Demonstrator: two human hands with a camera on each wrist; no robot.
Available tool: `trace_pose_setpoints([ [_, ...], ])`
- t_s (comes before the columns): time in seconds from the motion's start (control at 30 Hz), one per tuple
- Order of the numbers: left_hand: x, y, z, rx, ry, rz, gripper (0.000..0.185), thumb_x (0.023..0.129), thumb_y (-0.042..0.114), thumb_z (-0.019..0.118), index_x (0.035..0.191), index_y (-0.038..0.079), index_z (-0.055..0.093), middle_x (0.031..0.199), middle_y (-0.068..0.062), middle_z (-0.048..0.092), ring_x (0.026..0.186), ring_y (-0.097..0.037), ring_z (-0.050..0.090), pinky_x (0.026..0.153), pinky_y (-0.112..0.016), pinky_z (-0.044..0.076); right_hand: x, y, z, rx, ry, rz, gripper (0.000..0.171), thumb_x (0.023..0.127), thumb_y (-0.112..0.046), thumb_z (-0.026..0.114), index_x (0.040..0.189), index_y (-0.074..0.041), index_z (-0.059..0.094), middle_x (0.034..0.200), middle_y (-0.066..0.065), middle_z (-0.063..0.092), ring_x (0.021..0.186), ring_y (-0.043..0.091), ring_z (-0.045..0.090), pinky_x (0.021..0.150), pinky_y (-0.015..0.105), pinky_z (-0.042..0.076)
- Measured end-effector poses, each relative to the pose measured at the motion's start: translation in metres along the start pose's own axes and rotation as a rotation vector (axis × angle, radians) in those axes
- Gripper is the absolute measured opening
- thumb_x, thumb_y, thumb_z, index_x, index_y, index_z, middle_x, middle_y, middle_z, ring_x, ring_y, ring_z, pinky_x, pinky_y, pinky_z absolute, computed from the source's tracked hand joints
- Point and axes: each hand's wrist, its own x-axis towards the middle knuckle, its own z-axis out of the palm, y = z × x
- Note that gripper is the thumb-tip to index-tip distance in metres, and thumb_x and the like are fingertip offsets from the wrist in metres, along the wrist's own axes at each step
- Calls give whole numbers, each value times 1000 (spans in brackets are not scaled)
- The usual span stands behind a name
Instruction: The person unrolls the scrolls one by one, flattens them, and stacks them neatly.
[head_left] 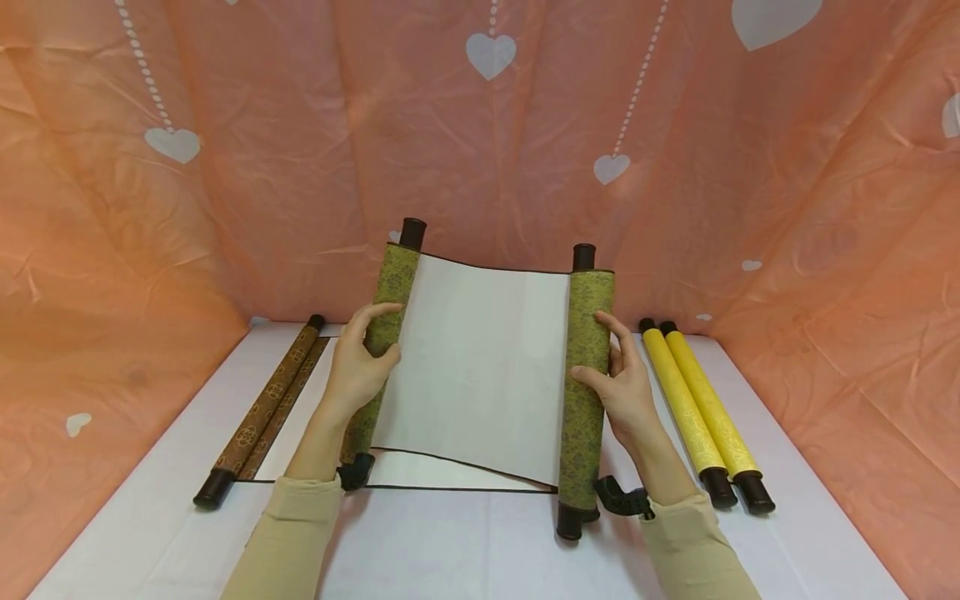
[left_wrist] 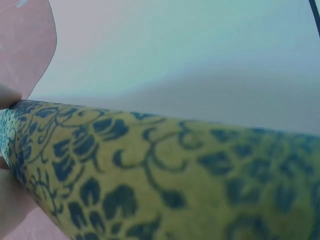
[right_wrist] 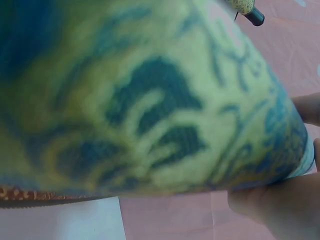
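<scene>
Scroll: You hold a green brocade scroll (head_left: 480,367) partly unrolled above the white table (head_left: 465,542), its blank white sheet (head_left: 476,371) stretched between two rolled ends, tilted up toward the far backdrop.
Left hand: Your left hand (head_left: 358,367) grips the left roll (head_left: 382,342) at mid-length; fingers (head_left: 375,312) curl over its far side, thumb on the sheet side.
Right hand: Your right hand (head_left: 622,383) grips the right roll (head_left: 585,375) at mid-length; thumb (head_left: 588,379) lies on the brocade, fingers wrap the outer side.
Wrist views: Both show patterned brocade at close range, with fingertips (left_wrist: 7,95) at the frame edge; grip detail is blurred.
Brown scroll: A brown patterned scroll (head_left: 262,412), partly open, lies on the table, left of your left hand.
Yellow scrolls: Two rolled yellow scrolls (head_left: 697,408) lie side by side, touching, right of your right hand.
Backdrop: Pink cloth with white hearts (head_left: 491,54) hangs behind.
</scene>
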Motion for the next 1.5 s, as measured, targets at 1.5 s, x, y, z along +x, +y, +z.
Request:
trace_pose_setpoints([
  [1.5, 1, -3, -3, 36, 63, -6, 48, 90, -10, 70, 136, 6, 63, 143, -18, 57, 136, -41, 39, 112, -61, 30, 0, -6, -9, -63, 9, -42, 81, 91, 12, 68, 158, -22, 39, 164, 7, 26, 144, 21, 34, 94, 23, 45],
])
